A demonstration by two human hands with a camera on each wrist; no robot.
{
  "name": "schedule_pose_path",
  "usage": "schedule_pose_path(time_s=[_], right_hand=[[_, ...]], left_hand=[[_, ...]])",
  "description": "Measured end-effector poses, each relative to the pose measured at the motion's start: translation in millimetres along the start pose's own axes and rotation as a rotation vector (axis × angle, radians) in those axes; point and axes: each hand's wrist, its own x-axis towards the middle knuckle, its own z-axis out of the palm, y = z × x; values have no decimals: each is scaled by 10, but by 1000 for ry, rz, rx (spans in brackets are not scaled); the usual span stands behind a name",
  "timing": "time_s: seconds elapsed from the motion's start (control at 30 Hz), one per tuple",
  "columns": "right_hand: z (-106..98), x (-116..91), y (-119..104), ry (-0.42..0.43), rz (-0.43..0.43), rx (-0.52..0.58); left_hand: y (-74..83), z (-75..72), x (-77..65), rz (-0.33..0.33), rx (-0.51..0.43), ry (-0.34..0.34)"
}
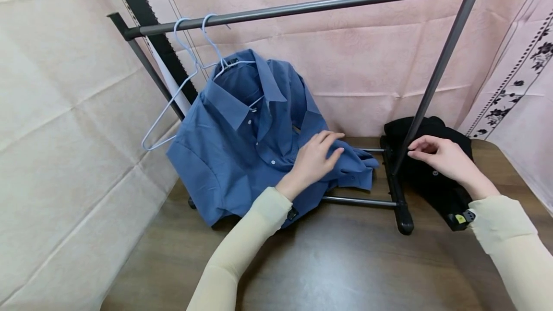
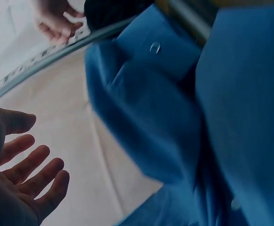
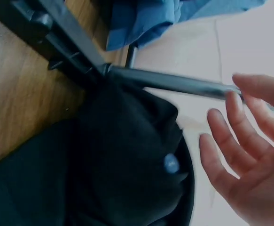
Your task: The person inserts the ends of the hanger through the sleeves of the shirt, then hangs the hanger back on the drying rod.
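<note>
**One blue button-up shirt [image 1: 246,172] on a clothes rack [image 1: 302,9], both hands loose**

The shirt hangs at the left of the rack, its collar around one pale blue hanger [image 1: 223,64]; the second hanger [image 1: 173,98] hooks the same top rail beside it, partly behind the shirt. The head view alone shows both hangers, the two side posts and the two lower crossbars. One black garment [image 1: 432,184] lies on the wooden table [image 1: 345,263], by the right post.

The left hand [image 1: 312,160] is in front of the shirt, seen from its back. Overhead it overlaps the sleeve; the left wrist view adds the palm, with slack, spread fingers holding nothing, apart from the cloth. That view also shows two shirt buttons [image 2: 155,47].

The right hand [image 1: 445,157] is near the right post and the black garment. From the head camera its thumb and fingertips look nearly together; the right wrist view shows the fingers relaxed and gripping nothing, though whether they touch the post I cannot tell. One round button [image 3: 171,163] on the black garment is larger there, only a small spot overhead.
</note>
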Motion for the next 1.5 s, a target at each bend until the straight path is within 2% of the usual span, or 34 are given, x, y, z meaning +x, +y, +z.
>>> schedule_pose_path(time_s=[0.2, 0.33, 0.47, 0.57, 0.67, 0.83, 1.07, 1.17, 1.33, 1.5], right_hand=[[39, -76, 186, 233, 93, 42], [62, -120, 289, 384, 177, 87], [101, -158, 379, 476, 218, 98], [111, -187, 441, 462, 256, 100], [99, -187, 525, 374, 310, 107], [100, -186, 690, 253, 375, 113], [148, -227, 840, 195, 451, 257], [163, -251, 890, 185, 473, 299], [161, -328, 947, 172, 518, 342], [170, -384, 955, 161, 547, 336]], left_hand=[[102, 228, -1, 46, 6, -113], [168, 380, 0, 72, -26, -138], [240, 506, -31, 101, -45, -160], [283, 581, -57, 116, -41, -190], [311, 631, -56, 120, -49, -199], [371, 679, -20, 114, -73, -169], [464, 816, 77, 102, -140, -185], [522, 893, 145, 85, -184, -228], [631, 1052, 259, 39, -269, -357], [727, 1201, 317, -8, -304, -461]])
